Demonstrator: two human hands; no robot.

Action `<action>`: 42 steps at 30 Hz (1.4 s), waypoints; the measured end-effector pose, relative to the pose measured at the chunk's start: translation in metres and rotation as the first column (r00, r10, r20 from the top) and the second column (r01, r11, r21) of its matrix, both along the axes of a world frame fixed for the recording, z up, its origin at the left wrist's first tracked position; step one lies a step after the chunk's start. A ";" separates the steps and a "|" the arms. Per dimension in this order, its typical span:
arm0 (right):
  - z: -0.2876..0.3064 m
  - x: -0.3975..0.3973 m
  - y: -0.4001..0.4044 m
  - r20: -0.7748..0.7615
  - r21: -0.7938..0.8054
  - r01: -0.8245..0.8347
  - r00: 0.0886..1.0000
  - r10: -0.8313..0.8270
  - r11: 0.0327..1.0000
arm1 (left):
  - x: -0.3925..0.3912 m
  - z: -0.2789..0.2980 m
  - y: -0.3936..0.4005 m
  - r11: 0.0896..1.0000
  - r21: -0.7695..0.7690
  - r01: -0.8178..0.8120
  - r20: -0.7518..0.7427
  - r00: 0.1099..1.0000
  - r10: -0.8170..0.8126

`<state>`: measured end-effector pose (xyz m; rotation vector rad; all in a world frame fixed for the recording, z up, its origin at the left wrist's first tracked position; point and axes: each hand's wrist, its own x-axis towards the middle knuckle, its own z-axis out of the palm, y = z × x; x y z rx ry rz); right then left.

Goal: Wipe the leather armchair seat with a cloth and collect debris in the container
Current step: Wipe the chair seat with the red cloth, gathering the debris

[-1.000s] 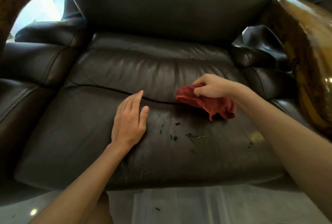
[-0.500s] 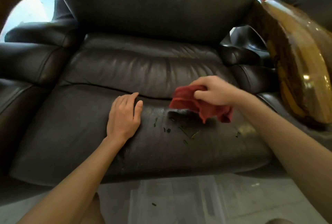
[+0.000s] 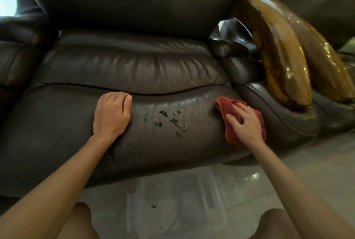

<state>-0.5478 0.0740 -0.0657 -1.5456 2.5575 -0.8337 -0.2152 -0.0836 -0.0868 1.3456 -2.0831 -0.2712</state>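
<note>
The dark brown leather armchair seat [image 3: 163, 69] fills the middle of the view. Several small green bits of debris [image 3: 169, 120] lie on its front cushion. My right hand [image 3: 245, 123] presses a red cloth [image 3: 228, 108] flat against the seat's right front part, to the right of the debris. My left hand [image 3: 111, 114] rests palm down on the cushion to the left of the debris, fingers curled and holding nothing. A clear plastic container [image 3: 217, 196] stands on the floor below the seat's front edge, with a few green bits in it.
The chair's padded left armrest [image 3: 17, 62] and right armrest [image 3: 278, 112] flank the seat. A glossy carved wooden piece [image 3: 284, 62] leans over the right armrest. Pale tiled floor [image 3: 317, 165] lies to the right of the container. My knees show at the bottom edge.
My right hand has carried the red cloth from above the debris to the right and down onto the seat, now flat on it. My left hand's fingers have curled. The view shifted.
</note>
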 end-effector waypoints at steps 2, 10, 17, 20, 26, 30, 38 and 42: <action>-0.006 0.013 0.000 -0.049 -0.043 0.042 0.998 -0.044 0.998 | 0.000 0.000 0.000 1.000 0.000 0.020 0.010 1.000 -0.020; -0.004 0.038 0.002 -0.037 -0.113 0.090 0.995 -0.095 0.990 | 0.001 0.000 0.000 0.998 0.028 0.052 0.048 0.997 -0.053; -0.008 0.109 -0.018 0.035 -0.239 0.081 0.997 -0.075 0.968 | 0.001 -0.001 -0.001 0.999 0.034 0.036 0.053 0.998 -0.038; -0.007 0.144 -0.036 0.042 -0.271 0.019 0.999 -0.008 0.963 | 0.002 -0.001 0.000 0.999 0.026 0.040 0.042 0.998 -0.041; 0.016 0.170 -0.063 0.298 -0.381 0.009 0.948 0.114 0.924 | 0.005 0.000 -0.002 0.998 0.041 0.047 0.046 0.998 -0.049; 0.049 0.137 -0.053 0.488 -0.475 0.111 0.858 0.157 0.873 | 0.005 0.001 -0.001 0.997 0.064 0.045 0.041 0.998 -0.048; 0.029 0.082 -0.009 0.266 -0.184 -0.148 0.944 0.194 0.972 | 0.006 0.012 0.008 0.994 0.103 0.025 0.027 0.999 -0.027; 0.003 0.068 0.004 -0.065 0.114 -0.297 0.950 0.306 0.948 | 0.000 0.011 0.006 0.996 0.085 -0.006 0.045 0.999 0.002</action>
